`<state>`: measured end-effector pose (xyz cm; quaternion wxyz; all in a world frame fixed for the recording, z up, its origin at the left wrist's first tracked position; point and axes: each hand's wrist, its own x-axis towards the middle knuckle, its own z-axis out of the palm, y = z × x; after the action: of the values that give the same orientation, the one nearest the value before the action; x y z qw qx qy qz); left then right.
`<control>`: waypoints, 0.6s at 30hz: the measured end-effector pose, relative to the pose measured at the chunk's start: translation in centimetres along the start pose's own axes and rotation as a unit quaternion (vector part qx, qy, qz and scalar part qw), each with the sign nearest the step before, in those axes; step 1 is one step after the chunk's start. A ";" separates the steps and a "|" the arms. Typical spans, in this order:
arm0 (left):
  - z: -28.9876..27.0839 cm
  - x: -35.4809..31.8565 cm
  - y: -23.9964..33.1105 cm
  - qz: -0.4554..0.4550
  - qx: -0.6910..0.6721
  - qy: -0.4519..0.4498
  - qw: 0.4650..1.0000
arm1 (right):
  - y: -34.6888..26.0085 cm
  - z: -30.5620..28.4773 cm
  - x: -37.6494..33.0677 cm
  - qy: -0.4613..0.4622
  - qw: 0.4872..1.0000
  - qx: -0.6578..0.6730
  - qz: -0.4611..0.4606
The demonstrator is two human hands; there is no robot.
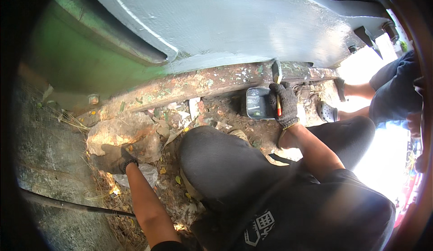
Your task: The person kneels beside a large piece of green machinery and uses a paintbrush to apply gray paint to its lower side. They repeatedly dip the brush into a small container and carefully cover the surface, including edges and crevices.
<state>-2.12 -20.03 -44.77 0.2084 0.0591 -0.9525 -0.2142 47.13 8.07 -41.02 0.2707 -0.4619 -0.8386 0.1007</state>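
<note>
My right hand (284, 103), in a dark knit glove, is closed around a paintbrush (277, 72). Its bristles point up at the lower edge of the large metal body, and the red and yellow handle end shows below the fingers. Just left of that hand sits a dark rectangular paint container (259, 103) with grey paint in it, partly covered by the glove. My left hand (110, 159), gloved too, lies with fingers stretched against a big pale stone (124, 133) and holds nothing. The metal surface (252, 20) above is coated light grey, with a green part (85, 48) at the left.
A paint-spattered beam (194, 83) runs under the metal body. Litter, dry leaves and a crumpled clear plastic bag (146, 175) lie on the dirt. At left are a concrete slab (54, 160) and a dark rod (76, 204). Another person in clogs (328, 113) is at the right.
</note>
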 end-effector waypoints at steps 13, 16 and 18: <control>-0.6 -0.4 0.6 -0.003 -0.098 0.016 0.995 | -17.6 7.9 6.2 -0.141 0.925 0.107 -0.336; 0.5 0.7 -0.5 0.003 0.011 0.023 1.000 | -19.9 7.0 8.2 -0.145 0.920 0.115 -0.345; 0.5 0.8 -1.8 0.012 0.023 0.038 0.999 | -19.5 4.7 8.7 -0.183 0.926 0.092 -0.317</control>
<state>-3.05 -21.59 -45.63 0.2458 0.0606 -0.9492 -0.1869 26.85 4.91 -33.62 0.1722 -0.1183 -0.9632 0.1692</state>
